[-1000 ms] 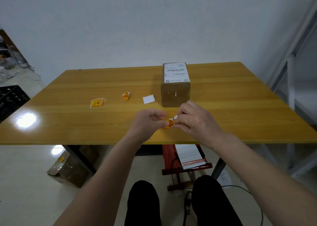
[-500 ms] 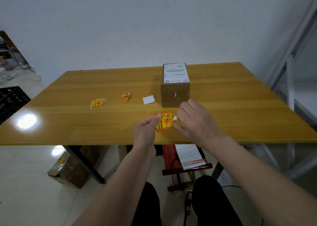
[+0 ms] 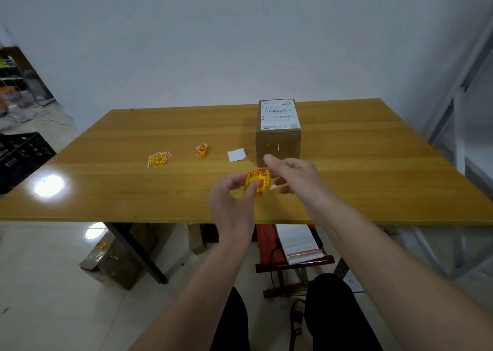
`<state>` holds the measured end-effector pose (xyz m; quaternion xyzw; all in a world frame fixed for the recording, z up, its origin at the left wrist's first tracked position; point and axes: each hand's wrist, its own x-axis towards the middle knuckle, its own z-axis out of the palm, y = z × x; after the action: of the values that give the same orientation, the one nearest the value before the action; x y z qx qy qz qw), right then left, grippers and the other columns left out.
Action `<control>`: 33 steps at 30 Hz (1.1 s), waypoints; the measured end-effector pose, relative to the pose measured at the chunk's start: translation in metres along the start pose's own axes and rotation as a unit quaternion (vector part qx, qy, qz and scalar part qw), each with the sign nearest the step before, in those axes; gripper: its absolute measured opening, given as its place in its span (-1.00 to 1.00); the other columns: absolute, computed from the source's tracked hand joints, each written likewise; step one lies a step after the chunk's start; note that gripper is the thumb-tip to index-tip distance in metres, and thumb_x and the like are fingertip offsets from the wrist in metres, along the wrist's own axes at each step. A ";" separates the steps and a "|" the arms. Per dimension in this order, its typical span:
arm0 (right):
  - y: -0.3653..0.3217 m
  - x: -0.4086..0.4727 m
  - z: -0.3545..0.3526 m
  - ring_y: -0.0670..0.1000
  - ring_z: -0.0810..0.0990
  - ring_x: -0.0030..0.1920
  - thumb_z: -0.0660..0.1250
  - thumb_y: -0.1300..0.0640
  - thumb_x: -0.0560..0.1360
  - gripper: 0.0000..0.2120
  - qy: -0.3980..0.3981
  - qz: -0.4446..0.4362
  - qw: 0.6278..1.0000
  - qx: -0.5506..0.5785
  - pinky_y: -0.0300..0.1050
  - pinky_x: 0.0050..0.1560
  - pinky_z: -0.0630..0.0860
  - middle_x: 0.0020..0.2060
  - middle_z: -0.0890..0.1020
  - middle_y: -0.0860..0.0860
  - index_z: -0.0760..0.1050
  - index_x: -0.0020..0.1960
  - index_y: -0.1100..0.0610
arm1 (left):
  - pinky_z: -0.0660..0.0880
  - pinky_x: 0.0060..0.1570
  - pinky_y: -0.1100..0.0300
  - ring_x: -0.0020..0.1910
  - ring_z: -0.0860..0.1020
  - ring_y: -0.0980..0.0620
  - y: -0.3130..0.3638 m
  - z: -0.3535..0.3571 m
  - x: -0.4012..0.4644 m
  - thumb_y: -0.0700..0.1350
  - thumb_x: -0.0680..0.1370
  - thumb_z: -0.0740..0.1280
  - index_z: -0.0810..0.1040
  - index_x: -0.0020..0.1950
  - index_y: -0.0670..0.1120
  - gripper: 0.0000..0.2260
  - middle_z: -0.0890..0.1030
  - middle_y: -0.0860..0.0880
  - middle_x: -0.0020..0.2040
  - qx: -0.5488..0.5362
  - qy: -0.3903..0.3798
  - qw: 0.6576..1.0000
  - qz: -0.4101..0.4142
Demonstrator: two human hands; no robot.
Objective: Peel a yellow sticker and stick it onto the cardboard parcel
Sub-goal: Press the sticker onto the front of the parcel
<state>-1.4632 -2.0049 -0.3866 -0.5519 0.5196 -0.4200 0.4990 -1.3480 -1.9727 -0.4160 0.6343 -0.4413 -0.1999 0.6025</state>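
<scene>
The room is evenly, softly lit from overhead, a little dim and cool on the wall (image 3: 240, 36). A round white glare spot sits on the glossy table (image 3: 49, 185) near its left front edge, and a second one shines on the floor (image 3: 94, 231) beneath. The box (image 3: 277, 142) throws a faint shadow to its left. Straight lines bow at the edges, the shelf frame (image 3: 458, 105) leaning in. The hands look slightly smeared; the far left clutter is soft.

One cardboard parcel (image 3: 278, 134); one white backing paper (image 3: 236, 154); one sticker (image 3: 257, 181) held between two hands (image 3: 231, 201) (image 3: 296, 176); one curled sticker (image 3: 202, 150); one small stack of stickers (image 3: 158, 159), seemingly several; one table (image 3: 133, 137).
</scene>
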 end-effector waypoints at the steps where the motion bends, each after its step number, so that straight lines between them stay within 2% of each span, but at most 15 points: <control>1: 0.001 0.001 0.003 -0.04 0.55 -0.12 0.38 -0.11 0.43 -0.64 -0.004 0.005 1.000 0.000 -0.11 -0.10 0.51 -0.15 0.63 0.04 0.60 -0.08 0.20 | 0.46 -0.09 0.28 -0.12 0.57 0.09 0.000 0.000 0.000 -0.13 0.37 0.51 0.51 -0.22 0.17 -0.76 0.62 0.09 -0.19 0.004 -0.001 1.000 0.004; 3: 0.004 0.003 0.006 -0.04 0.55 -0.13 0.43 0.01 0.42 -0.81 -0.007 0.004 1.000 -0.013 -0.12 -0.11 0.51 -0.19 0.61 0.01 0.59 -0.15 0.14 | 0.44 -0.14 0.33 -0.14 0.56 0.10 0.001 -0.001 0.001 -0.14 0.37 0.50 0.49 -0.24 0.18 -0.74 0.59 0.13 -0.23 0.004 -0.007 1.000 -0.001; 5: 0.007 0.005 0.008 -0.03 0.55 -0.14 0.43 0.13 0.43 -0.93 -0.001 0.000 1.000 -0.017 -0.14 -0.13 0.51 -0.22 0.62 0.01 0.58 -0.21 0.09 | 0.49 -0.14 0.26 -0.17 0.56 0.09 0.000 -0.002 0.003 -0.15 0.38 0.49 0.52 -0.25 0.17 -0.76 0.60 0.12 -0.24 -0.014 -0.022 0.999 -0.023; 7: 0.010 0.007 0.007 -0.02 0.55 -0.15 0.42 0.18 0.44 -0.93 0.010 -0.001 1.000 -0.008 -0.16 -0.14 0.51 -0.23 0.63 0.03 0.59 -0.23 0.09 | 0.52 -0.17 0.26 -0.21 0.57 0.12 0.000 -0.001 0.005 -0.16 0.43 0.46 0.57 -0.22 0.12 -0.83 0.64 0.09 -0.24 -0.050 -0.044 0.996 -0.059; 10: 0.015 0.015 0.001 -0.05 0.54 -0.20 0.43 0.18 0.43 -0.89 0.027 -0.008 1.000 0.004 -0.22 -0.19 0.49 -0.28 0.63 0.01 0.60 -0.27 0.07 | 0.47 -0.30 0.49 -0.30 0.58 0.32 0.000 0.004 0.015 -0.13 0.50 0.38 0.66 -0.13 0.00 -0.93 0.64 0.13 -0.26 -0.069 -0.066 0.991 -0.097; 12: 0.020 0.023 -0.004 -0.10 0.54 -0.24 0.42 0.18 0.43 -0.87 0.035 -0.010 0.999 0.007 -0.29 -0.24 0.46 -0.30 0.62 -0.02 0.59 -0.29 0.06 | 0.41 -0.38 0.58 -0.34 0.54 0.45 -0.003 0.012 0.025 -0.11 0.51 0.37 0.67 -0.06 -0.05 -0.90 0.62 0.19 -0.28 -0.044 -0.082 0.991 -0.093; 14: 0.028 0.033 -0.009 -0.12 0.55 -0.23 0.42 0.17 0.44 -0.86 0.048 -0.010 0.999 0.016 -0.31 -0.24 0.45 -0.29 0.62 -0.03 0.58 -0.29 0.06 | 0.42 -0.36 0.55 -0.33 0.55 0.43 -0.008 0.023 0.034 -0.08 0.50 0.37 0.68 -0.04 -0.06 -0.88 0.60 0.22 -0.30 -0.022 -0.096 0.992 -0.082; 18: 0.046 0.063 -0.013 -0.03 0.54 0.03 0.44 0.13 0.42 -0.83 0.111 -0.021 0.994 -0.001 -0.12 0.04 0.43 -0.10 0.61 0.01 0.58 -0.35 0.01 | 0.47 -0.15 0.31 -0.23 0.55 0.22 -0.022 0.053 0.055 -0.07 0.50 0.37 0.70 -0.04 -0.06 -0.86 0.60 0.20 -0.28 0.028 -0.102 0.993 -0.046; 21: 0.055 0.087 -0.013 -0.02 0.40 0.24 0.45 0.09 0.40 -0.84 0.167 -0.034 0.985 -0.019 -0.10 0.20 0.33 0.11 0.47 -0.04 0.56 -0.34 -0.04 | 0.44 -0.02 0.23 -0.03 0.54 0.14 -0.032 0.074 0.075 -0.03 0.48 0.39 0.70 -0.04 0.00 -0.87 0.64 0.09 -0.07 0.063 -0.081 0.995 -0.019; 23: 0.057 0.102 -0.013 -0.01 0.32 0.33 0.44 0.06 0.40 -0.84 0.186 -0.045 0.981 -0.029 -0.08 0.30 0.30 0.18 0.40 -0.07 0.55 -0.33 -0.06 | 0.43 -0.05 0.28 -0.04 0.55 0.14 -0.036 0.085 0.088 -0.03 0.48 0.39 0.70 -0.04 0.00 -0.87 0.66 0.07 -0.07 0.053 -0.075 0.995 -0.025; 27: 0.063 0.127 -0.007 0.02 0.20 0.39 0.45 0.06 0.40 -0.89 0.254 -0.074 0.962 -0.071 -0.11 0.34 0.23 0.32 0.35 0.00 0.60 -0.27 0.06 | 0.44 -0.17 0.41 -0.22 0.56 0.26 -0.042 0.103 0.103 -0.09 0.45 0.44 0.71 -0.05 -0.07 -0.88 0.64 0.13 -0.23 -0.001 -0.067 0.996 -0.059; 29: 0.067 0.134 -0.005 0.01 0.12 0.43 0.45 0.06 0.39 -0.89 0.280 -0.095 0.952 -0.076 -0.09 0.36 0.20 0.40 0.29 0.01 0.61 -0.25 0.08 | 0.47 -0.16 0.45 -0.22 0.58 0.26 -0.045 0.110 0.106 -0.10 0.43 0.46 0.70 -0.06 -0.07 -0.88 0.63 0.14 -0.25 -0.022 -0.066 0.995 -0.069; 32: 0.070 0.140 -0.006 -0.04 0.05 0.45 0.45 0.07 0.41 -0.89 0.292 -0.111 0.947 -0.072 -0.16 0.32 0.21 0.46 0.20 -0.02 0.59 -0.24 0.09 | 0.55 -0.09 0.33 -0.18 0.63 0.18 -0.047 0.120 0.107 -0.11 0.41 0.48 0.68 -0.04 -0.03 -0.86 0.66 0.12 -0.23 -0.055 -0.068 0.993 -0.078; 33: 0.070 0.142 -0.007 -0.05 0.04 0.46 0.44 0.08 0.41 -0.88 0.293 -0.117 0.946 -0.074 -0.19 0.29 0.20 0.48 0.18 -0.02 0.58 -0.25 0.09 | 0.53 -0.12 0.39 -0.21 0.62 0.21 -0.047 0.122 0.107 -0.11 0.41 0.48 0.66 -0.01 -0.02 -0.82 0.66 0.11 -0.24 -0.058 -0.067 0.993 -0.076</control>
<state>-1.4660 -2.1442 -0.4622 -0.4966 0.6043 -0.5792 0.2297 -1.3720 -2.1360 -0.4539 0.6154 -0.4187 -0.3120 0.5904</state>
